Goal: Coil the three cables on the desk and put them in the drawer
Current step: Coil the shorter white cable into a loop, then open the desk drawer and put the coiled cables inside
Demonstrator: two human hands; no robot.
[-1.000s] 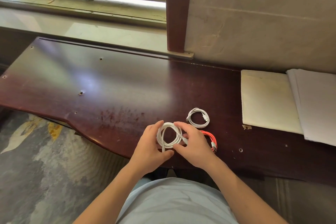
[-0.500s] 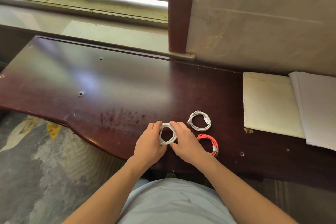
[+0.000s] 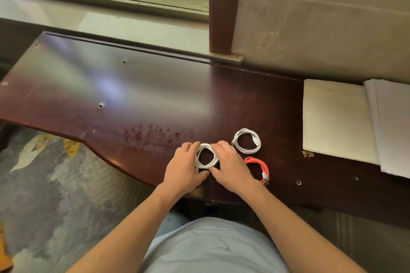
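Note:
A coiled white cable [image 3: 207, 155] lies on the dark wooden desk [image 3: 133, 99] near its front edge. My left hand [image 3: 184, 167] holds its left side and my right hand [image 3: 230, 166] holds its right side, fingers curved round the loop. A second white cable [image 3: 246, 141], coiled, lies free just right of my right hand. A coiled orange-red cable [image 3: 259, 168] lies in front of that one, partly hidden by my right hand. No drawer shows in this view.
A cream pad [image 3: 335, 119] and a stack of white paper [image 3: 392, 126] lie at the desk's right end. A wooden post [image 3: 221, 9] and window sill stand behind. The desk's front edge curves inward on the left above patterned floor [image 3: 51, 186].
Both hands have brought the white coil down from above the desk onto its surface and squeezed it into a smaller loop. The other two cables have not moved.

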